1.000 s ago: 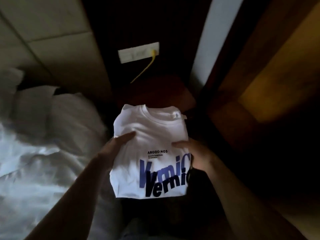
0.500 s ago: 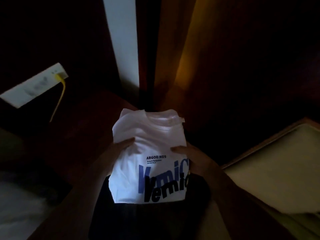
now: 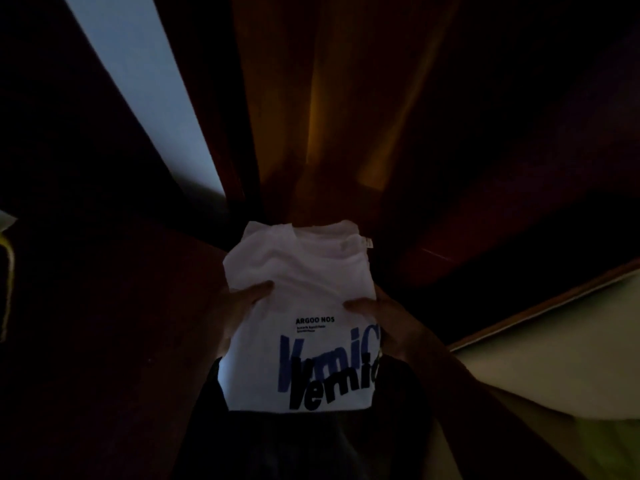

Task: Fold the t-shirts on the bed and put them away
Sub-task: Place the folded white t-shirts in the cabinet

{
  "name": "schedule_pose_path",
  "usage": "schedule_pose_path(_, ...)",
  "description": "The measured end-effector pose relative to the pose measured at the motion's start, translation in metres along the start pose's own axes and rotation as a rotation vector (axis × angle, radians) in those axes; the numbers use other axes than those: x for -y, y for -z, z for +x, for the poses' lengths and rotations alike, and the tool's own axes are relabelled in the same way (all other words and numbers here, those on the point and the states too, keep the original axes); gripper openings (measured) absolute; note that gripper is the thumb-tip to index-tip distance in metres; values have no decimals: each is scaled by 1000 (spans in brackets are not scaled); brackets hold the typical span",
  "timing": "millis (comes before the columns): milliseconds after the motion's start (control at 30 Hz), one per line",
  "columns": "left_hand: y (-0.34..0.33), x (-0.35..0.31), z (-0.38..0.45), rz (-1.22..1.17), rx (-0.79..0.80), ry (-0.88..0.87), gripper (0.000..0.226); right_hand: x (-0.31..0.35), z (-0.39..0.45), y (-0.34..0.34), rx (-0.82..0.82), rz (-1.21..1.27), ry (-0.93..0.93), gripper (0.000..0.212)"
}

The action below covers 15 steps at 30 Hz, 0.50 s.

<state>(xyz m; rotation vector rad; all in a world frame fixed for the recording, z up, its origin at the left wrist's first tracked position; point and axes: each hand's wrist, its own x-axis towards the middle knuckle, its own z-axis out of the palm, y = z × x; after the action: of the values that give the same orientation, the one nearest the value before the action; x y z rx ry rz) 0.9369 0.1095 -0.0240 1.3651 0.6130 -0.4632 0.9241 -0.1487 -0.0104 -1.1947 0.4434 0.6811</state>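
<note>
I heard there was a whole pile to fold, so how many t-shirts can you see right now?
1. A folded white t-shirt, held in front of the person between the left hand and right hand. The room is dark, so others may be out of view.

Very dim, murky, wide-angle edge distortion

A folded white t-shirt (image 3: 298, 306) with blue and black lettering is held flat, collar pointing away.

the folded white t-shirt (image 3: 304, 306) bears small black print reading "argoo nos" above two tiny unreadable lines, and below it large letters, roughly "vernic", printed twice, in blue and in black.
</note>
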Motion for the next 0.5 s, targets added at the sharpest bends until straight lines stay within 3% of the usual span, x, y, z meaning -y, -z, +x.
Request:
schedule_pose_path(167,-33,-18,58,-1,91,-39,80,17,51,32,-32,35,11,38)
schedule_pose_path(400,-65,-28,141,1,47,-13,52,30,128,73,-73,60,27,50)
schedule_pose_path(500,-74,-29,184,44,32,-21,57,33,163,87,-111,46,41,48)
